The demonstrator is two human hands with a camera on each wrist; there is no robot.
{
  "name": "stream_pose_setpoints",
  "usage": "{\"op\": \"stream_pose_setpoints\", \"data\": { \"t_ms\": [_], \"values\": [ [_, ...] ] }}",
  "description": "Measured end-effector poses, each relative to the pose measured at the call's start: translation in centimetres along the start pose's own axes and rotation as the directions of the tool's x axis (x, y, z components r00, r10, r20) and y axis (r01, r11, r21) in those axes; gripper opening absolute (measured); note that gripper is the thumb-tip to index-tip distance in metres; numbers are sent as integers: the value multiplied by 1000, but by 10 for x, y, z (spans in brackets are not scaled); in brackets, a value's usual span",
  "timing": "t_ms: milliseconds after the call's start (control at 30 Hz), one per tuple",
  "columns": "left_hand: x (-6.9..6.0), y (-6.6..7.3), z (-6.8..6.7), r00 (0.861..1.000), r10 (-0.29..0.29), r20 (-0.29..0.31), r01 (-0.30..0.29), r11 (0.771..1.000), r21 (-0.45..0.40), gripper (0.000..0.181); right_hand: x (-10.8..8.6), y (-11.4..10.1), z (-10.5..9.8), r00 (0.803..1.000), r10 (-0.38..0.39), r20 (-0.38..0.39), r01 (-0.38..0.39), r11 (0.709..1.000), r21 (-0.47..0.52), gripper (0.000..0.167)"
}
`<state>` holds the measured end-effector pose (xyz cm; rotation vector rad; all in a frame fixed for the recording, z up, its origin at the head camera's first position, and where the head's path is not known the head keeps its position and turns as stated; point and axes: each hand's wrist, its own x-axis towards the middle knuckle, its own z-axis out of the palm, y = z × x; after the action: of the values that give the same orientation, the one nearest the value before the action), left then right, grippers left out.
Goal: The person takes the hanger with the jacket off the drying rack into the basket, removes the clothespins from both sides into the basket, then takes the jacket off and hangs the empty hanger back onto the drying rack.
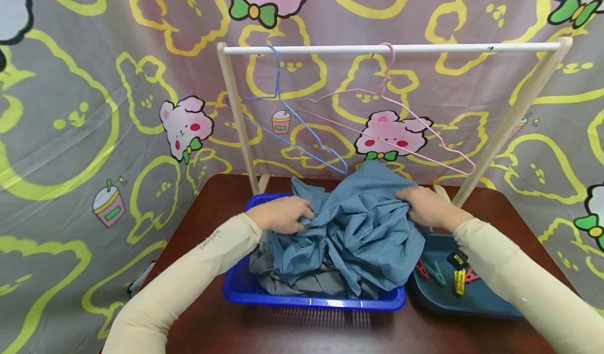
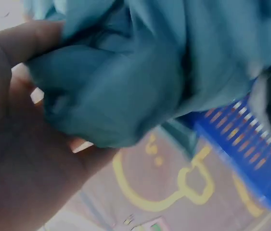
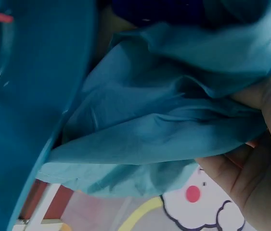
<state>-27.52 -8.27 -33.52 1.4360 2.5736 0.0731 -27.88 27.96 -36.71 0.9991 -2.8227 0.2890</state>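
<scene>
A crumpled grey-blue piece of clothing (image 1: pixel 373 228) is bunched above the blue plastic basket (image 1: pixel 321 302); its exact kind is hidden by the folds. At its left side my left hand (image 1: pixel 283 214) grips a fold, and the left wrist view shows cloth (image 2: pixel 111 91) between thumb and fingers. My right hand (image 1: pixel 427 205) pinches the upper right part, with the fabric (image 3: pixel 164 134) running from thumb and fingers in the right wrist view. Darker grey clothing (image 1: pixel 302 280) lies underneath in the basket.
A dark blue tray (image 1: pixel 472 304) with several clothespins (image 1: pixel 459 281) stands right of the basket. Behind is a wooden rack with a white rail (image 1: pixel 330 49), carrying a blue hanger (image 1: pixel 306 126) and a pink hanger (image 1: pixel 424 120). A patterned curtain (image 1: pixel 155 107) backs the brown table (image 1: pixel 198 312).
</scene>
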Motion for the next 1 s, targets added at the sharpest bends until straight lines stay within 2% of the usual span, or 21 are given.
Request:
{"op": "stream_pose_setpoints", "data": {
  "t_ms": [67,133,233,300,367,433,567,733,867,933,1000],
  "values": [
    [-2,3,10,997,-16,78,17,1000,-12,18,0,-5,-5,998,30,-51,-32,999,-26,24],
    [-3,5,19,984,-70,164,75,997,-27,26,-1,-13,-10,993,63,-103,-67,997,-36,24],
    [-4,6,29,942,-165,290,183,983,-34,45,0,-29,-16,981,80,-178,-81,997,3,24],
    [-4,5,34,916,-206,344,227,974,-24,55,1,-42,-18,975,46,-217,-38,998,41,23],
    [-2,3,40,904,-215,370,242,970,-28,62,3,-57,-18,973,-4,-230,21,997,71,23],
    [0,1,44,899,-215,381,243,970,-25,63,3,-70,-16,974,-63,-217,79,995,68,25],
    [2,-3,49,887,-234,398,267,963,-28,62,1,-92,-11,979,-159,-126,168,984,64,35],
    [1,-4,49,879,-249,406,285,958,-31,59,0,-105,0,973,-232,5,231,969,91,36],
    [1,-4,49,883,-243,401,282,958,-41,59,2,-107,12,957,-275,95,266,959,95,34],
    [1,-5,46,896,-219,386,270,959,-84,60,4,-107,17,949,-280,145,270,959,88,33],
    [1,-9,42,921,-189,341,257,952,-168,56,4,-107,21,940,-271,207,259,962,81,31]
  ]
}}
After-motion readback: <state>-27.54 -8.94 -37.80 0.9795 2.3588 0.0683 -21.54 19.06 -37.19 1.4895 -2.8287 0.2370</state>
